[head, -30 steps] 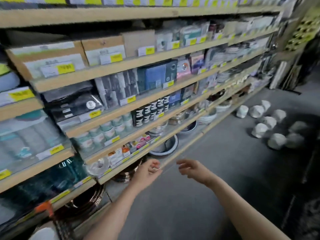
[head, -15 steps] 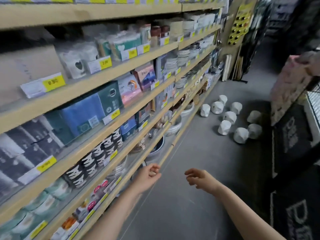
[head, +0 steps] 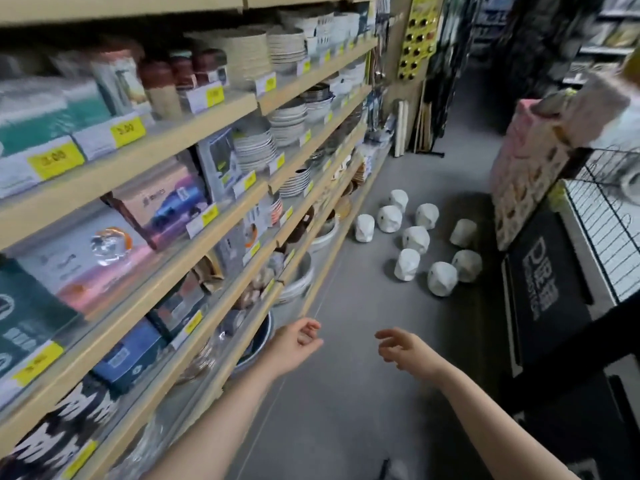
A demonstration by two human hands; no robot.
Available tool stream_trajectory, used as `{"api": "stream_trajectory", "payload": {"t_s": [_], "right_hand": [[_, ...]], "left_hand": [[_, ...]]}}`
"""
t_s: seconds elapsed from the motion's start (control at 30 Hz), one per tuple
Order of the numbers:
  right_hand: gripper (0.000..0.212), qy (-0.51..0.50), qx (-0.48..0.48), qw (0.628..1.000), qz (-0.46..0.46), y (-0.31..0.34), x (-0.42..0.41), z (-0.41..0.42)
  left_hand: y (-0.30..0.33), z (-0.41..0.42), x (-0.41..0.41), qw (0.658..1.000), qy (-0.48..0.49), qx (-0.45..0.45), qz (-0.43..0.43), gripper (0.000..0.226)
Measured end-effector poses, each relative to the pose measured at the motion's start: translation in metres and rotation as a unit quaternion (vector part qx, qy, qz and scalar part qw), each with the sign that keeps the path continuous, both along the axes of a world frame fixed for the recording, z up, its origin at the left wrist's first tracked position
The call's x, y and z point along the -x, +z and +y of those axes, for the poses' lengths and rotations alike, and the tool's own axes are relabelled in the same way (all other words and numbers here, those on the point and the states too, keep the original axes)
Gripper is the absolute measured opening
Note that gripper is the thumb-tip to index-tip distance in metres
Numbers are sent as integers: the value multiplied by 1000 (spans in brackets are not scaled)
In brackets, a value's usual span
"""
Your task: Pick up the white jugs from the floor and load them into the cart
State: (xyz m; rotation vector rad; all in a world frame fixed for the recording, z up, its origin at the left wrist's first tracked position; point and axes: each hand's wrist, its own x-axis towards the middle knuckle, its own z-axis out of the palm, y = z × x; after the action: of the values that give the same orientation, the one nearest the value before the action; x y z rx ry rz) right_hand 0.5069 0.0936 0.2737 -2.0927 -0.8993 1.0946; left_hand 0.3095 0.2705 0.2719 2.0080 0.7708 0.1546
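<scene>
Both my hands hang empty in the near foreground of a shop aisle, nothing pinched or held. My left hand point(head: 298, 344) has its fingers loosely curled beside the lowest shelf edge; my right hand point(head: 403, 348) reaches forward with fingers relaxed and slightly spread.

Ahead of them runs bare grey floor point(head: 346, 393). The white jugs point(head: 415, 239), nine as I count them, sit in a loose cluster farther down the aisle, well apart from my hands and right of the wooden shelving point(head: 207, 140) that lines the left side with stacked plates, bowls and boxed goods under yellow price tags.

Over the last second my view has swung right along the shelves and the jugs have come closer and nearer the middle of the frame, so I judge I am walking toward them; no jug is lifted yet.

At the right edge a black wire-mesh cart point(head: 602, 216) shows, with a pink printed box point(head: 519, 174) and a dark printed panel point(head: 540, 282) leaning near it. It stands just right of the jugs, so the carry should be short.
</scene>
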Motion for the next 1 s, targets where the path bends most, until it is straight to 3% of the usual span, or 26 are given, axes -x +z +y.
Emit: {"api": "stream_trajectory", "payload": {"t_s": [0.33,1.0], "right_hand": [[28,-49,-6,999,-11,-2,-234,25],[56,-206,35,978,11,-60,-534,145]], "left_hand": [[0,32,-227,999,18,29,-1,24],[-61,249,-594,991,-107,42,66,25]]}}
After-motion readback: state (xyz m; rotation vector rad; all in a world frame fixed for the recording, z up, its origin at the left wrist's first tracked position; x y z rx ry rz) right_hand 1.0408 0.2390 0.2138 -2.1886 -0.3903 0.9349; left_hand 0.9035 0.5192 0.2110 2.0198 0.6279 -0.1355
